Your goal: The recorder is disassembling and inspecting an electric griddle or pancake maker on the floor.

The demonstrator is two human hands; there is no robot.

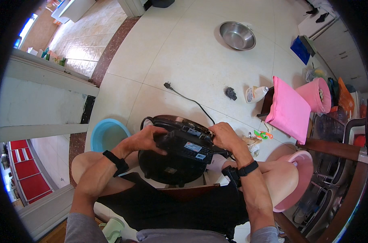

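Gripping a round black electric appliance (171, 168) between them — left hand (149, 139) at its left, right hand (226, 136) at its right — the hands have a black power cord (195, 102) beyond and a round light-blue plastic basin (95, 133) leftward.

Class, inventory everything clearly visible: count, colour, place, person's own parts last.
Appliance: 1, black, centre
Power cord: 1, black, beyond appliance
Metal bowl: 1, silver, near top
Cushion: 1, pink, right
Bottle: 1, white, left of cushion
Dark clump: 1, grey, left of bottle
Bucket: 1, pink, right of cushion
Blue basin: 1, blue, left
Pink basin: 1, pink, lower right
Small item: 1, orange-green, beside cushion
Clutter: uncountable, mixed, far right
Wristbands: 2, black, one per wrist
Sleeves: 2, grey, lower edge
Left hand: 1, bare, on appliance
Right hand: 1, bare, on appliance
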